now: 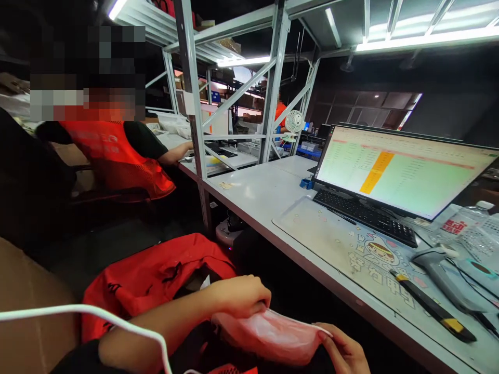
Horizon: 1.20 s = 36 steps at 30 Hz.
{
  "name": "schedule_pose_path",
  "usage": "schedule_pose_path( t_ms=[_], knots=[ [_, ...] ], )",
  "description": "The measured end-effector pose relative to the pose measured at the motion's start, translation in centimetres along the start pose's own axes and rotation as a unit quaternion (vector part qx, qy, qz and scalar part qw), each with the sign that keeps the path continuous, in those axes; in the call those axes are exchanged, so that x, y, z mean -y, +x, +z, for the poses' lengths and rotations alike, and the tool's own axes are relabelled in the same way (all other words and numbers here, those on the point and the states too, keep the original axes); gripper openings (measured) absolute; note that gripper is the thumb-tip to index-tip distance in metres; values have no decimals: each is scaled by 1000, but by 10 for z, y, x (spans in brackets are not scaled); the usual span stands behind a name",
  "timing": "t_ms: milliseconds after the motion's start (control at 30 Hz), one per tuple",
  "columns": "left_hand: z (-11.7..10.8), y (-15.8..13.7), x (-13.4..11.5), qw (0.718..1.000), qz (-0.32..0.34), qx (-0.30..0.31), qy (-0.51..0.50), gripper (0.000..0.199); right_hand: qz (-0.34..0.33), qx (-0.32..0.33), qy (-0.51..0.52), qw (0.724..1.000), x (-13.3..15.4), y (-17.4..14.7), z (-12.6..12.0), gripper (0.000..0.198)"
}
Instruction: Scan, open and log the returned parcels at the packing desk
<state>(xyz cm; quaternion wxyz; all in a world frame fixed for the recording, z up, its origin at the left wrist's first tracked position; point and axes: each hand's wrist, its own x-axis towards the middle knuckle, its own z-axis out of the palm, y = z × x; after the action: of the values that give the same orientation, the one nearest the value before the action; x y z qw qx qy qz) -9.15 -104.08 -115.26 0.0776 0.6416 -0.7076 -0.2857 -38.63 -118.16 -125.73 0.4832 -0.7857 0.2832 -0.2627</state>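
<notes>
A thin, see-through plastic bag (278, 335) with a pinkish tint hangs stretched between my hands, below the desk's front edge. My left hand (245, 296) is closed round its upper left end. At the right end, my right hand (341, 348) pinches the rim between thumb and fingers. Whether anything lies inside the bag I cannot tell. Just behind my left forearm is a large red bag (156, 280) with dark print, its top open and something white at its mouth.
A desk (249, 182) carries a monitor (390, 171), keyboard (362, 215), scanner (448, 280), utility knife (432, 306) and plastic bottle (460, 223). A white cable (97, 311) crosses at lower left, near a cardboard box (31, 301). A co-worker in a red vest (113, 156) sits at left.
</notes>
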Motion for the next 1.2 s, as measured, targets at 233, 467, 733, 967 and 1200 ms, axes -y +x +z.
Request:
schedule_pose_path(
  t_ms=[233,467,733,967,1200],
  knots=[
    [3,8,-6,998,42,43,28,14,-184,-148,-193,952,62,-32,13,30],
    [13,12,0,994,-9,58,-96,15,-251,6,-299,921,81,-17,74,33],
    [7,19,12,997,-70,-29,-9,17,-246,75,-361,896,72,-16,79,21],
    [-17,34,39,955,-188,-74,217,33,-257,309,-307,862,94,-45,55,21],
    [-16,33,36,978,-126,-75,146,24,-166,366,-278,872,92,-38,41,27]
  ],
)
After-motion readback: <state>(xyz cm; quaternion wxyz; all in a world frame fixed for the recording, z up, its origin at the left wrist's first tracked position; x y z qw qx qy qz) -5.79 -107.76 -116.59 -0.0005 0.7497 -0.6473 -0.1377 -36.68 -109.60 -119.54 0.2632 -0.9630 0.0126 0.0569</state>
